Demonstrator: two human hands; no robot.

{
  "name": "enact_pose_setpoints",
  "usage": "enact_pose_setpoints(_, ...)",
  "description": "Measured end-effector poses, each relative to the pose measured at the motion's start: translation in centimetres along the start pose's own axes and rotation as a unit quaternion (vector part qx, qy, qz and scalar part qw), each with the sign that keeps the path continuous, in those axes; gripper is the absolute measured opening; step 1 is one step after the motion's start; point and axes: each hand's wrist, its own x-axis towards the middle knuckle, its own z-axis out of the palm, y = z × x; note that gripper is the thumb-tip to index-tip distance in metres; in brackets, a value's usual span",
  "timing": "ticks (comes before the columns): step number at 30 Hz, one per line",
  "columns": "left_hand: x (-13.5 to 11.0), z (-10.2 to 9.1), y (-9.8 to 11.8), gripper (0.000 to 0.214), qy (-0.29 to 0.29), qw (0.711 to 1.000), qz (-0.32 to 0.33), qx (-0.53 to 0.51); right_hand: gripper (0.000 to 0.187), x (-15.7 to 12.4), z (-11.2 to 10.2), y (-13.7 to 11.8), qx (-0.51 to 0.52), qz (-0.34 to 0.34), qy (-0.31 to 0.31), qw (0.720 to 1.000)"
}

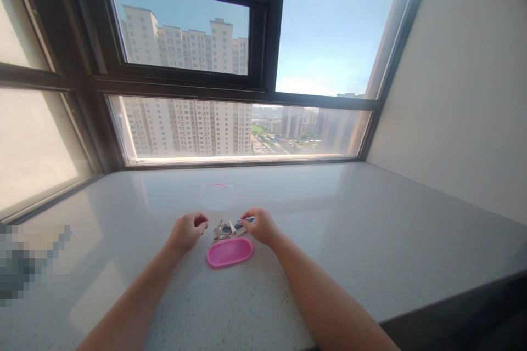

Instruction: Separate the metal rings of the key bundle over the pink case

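A person's two bare forearms reached across a pale speckled ledge [354, 247] beneath a dark-framed window [267, 44]. Between the hands I saw a loose pile of small items [233, 228], some metallic, some dark (too tiny to name from where I stood). It lay just beyond a shallow pink oval dish [229, 253], with a clear container [217, 198] farther back, toward the glass. The left hand [189, 230] was left of the pile, fingers curled inward; whether it gripped anything, I couldn't tell. The right hand [261, 225] had thumb and fingertips drawn close at the pile's right edge, its hold unclear. Tall apartment blocks [193, 126] stood outside.
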Motion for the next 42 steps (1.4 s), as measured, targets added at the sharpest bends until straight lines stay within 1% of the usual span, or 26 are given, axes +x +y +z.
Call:
enact_pose_setpoints(3, 0.0, -0.1, 0.0, 0.021, -0.010, 1.000, 0.001, 0.009, 0.018, 0.3, 0.4, 0.3, 0.002, -0.017, 0.014, 1.000)
enact_pose_setpoints(8, 0.2, -0.1, -0.2, 0.019, -0.006, 0.999, -0.004, 0.034, 0.027, 1.7, 1.5, 0.0, -0.003, -0.075, 0.041, 0.996)
enact_pose_setpoints(11, 0.3, 0.1, -0.4, 0.021, -0.010, 0.999, -0.006, 0.041, 0.037, 2.8, 2.4, -0.7, -0.006, -0.125, 0.038, 0.991)
enact_pose_setpoints(13, 0.3, 0.1, -0.6, 0.023, -0.017, 0.999, -0.005, 0.042, 0.042, 3.5, 2.9, -1.1, -0.018, -0.152, 0.023, 0.988)
enact_pose_setpoints(16, 0.3, 0.1, -0.7, 0.026, -0.030, 0.999, -0.004, 0.042, 0.050, 4.7, 3.8, -1.3, -0.043, -0.149, -0.007, 0.988)
enact_pose_setpoints(19, 0.3, 0.0, -0.7, 0.027, -0.040, 0.998, -0.011, 0.038, 0.057, 5.7, 4.6, -1.3, -0.059, -0.140, -0.023, 0.988)
enact_pose_setpoints(22, 0.3, 0.0, -0.9, 0.027, -0.024, 0.999, -0.014, 0.037, 0.059, 6.3, 5.0, -1.3, -0.073, -0.129, -0.028, 0.989)
enact_pose_setpoints(25, 0.3, 0.0, -1.1, 0.022, -0.010, 0.999, -0.009, 0.050, 0.060, 6.7, 4.8, -1.1, -0.089, -0.109, -0.027, 0.990)
enact_pose_setpoints(29, 0.2, -0.1, -1.0, 0.019, -0.020, 0.998, -0.011, 0.065, 0.059, 6.6, 3.5, -0.2, -0.120, -0.105, -0.012, 0.987)
enact_pose_setpoints(32, 0.2, -0.1, -0.7, 0.020, -0.020, 0.997, -0.020, 0.066, 0.060, 5.8, 1.8, 1.1, -0.131, -0.099, -0.005, 0.986)
enact_pose_setpoints(37, 0.3, -0.1, -0.6, 0.021, -0.018, 0.998, -0.013, 0.062, 0.061, 3.8, -2.5, 4.3, -0.152, -0.047, 0.013, 0.987)
enact_pose_setpoints(40, 0.3, 0.0, -0.5, 0.022, -0.019, 0.998, -0.011, 0.066, 0.068, 2.5, -5.3, 6.0, -0.170, -0.012, 0.018, 0.985)
enact_pose_setpoints(42, 0.4, 0.0, -0.5, 0.023, -0.021, 0.997, -0.013, 0.069, 0.073, 1.6, -6.7, 6.9, -0.184, 0.005, 0.019, 0.983)
